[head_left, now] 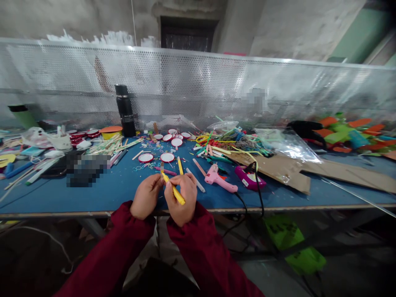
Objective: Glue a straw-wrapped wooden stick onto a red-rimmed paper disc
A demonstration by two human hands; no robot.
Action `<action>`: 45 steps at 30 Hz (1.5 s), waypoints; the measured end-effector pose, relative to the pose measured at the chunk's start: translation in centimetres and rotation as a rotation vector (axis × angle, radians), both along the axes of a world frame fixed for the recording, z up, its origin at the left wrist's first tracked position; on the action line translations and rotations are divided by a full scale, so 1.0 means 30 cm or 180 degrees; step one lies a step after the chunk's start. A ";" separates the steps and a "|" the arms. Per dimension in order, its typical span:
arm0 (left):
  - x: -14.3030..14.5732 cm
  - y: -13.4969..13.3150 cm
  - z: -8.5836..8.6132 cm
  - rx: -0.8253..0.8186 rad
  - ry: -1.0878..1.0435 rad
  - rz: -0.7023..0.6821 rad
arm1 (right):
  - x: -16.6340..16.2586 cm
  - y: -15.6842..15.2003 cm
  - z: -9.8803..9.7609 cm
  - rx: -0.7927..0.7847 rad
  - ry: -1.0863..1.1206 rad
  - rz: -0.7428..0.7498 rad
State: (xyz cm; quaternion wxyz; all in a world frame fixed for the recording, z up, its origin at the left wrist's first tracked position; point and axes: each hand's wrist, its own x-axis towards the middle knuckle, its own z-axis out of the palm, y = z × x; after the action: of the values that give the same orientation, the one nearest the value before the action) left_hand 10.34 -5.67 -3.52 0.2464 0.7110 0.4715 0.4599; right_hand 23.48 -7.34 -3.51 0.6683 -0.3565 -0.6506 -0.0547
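Note:
My right hand is closed around a yellow marker pen, its tip pointing up and to the left. With its fingertips my left hand pinches a small flat stick, whose upper end shows above the fingers. The marker's tip is at the stick, close to the left fingertips; whether it touches I cannot tell. A pink marker lies on the table just beyond my hands. Beside my right hand are a yellow marker cap or pen and a white-barrelled pen.
On the blue table lie several red-rimmed white discs, a pink glue gun with a cord, and a purple device. A black bottle stands behind. Cardboard and a heap of coloured strips lie to the right.

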 end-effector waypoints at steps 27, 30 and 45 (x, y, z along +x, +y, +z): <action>-0.002 -0.003 0.008 -0.0004 0.0005 -0.0049 | -0.003 -0.004 0.010 0.0035 -0.0019 0.0030; 0.000 -0.004 0.012 0.0040 -0.0007 -0.0002 | -0.004 -0.002 0.010 0.0010 -0.0030 -0.0068; 0.000 -0.005 0.010 0.0040 -0.0114 -0.0069 | -0.005 -0.006 0.009 0.0082 0.0028 0.0016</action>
State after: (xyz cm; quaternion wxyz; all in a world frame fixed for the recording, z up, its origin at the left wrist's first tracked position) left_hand 10.34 -5.84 -3.22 0.2553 0.7092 0.4564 0.4729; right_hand 23.32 -7.52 -3.23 0.6759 -0.3465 -0.6477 -0.0599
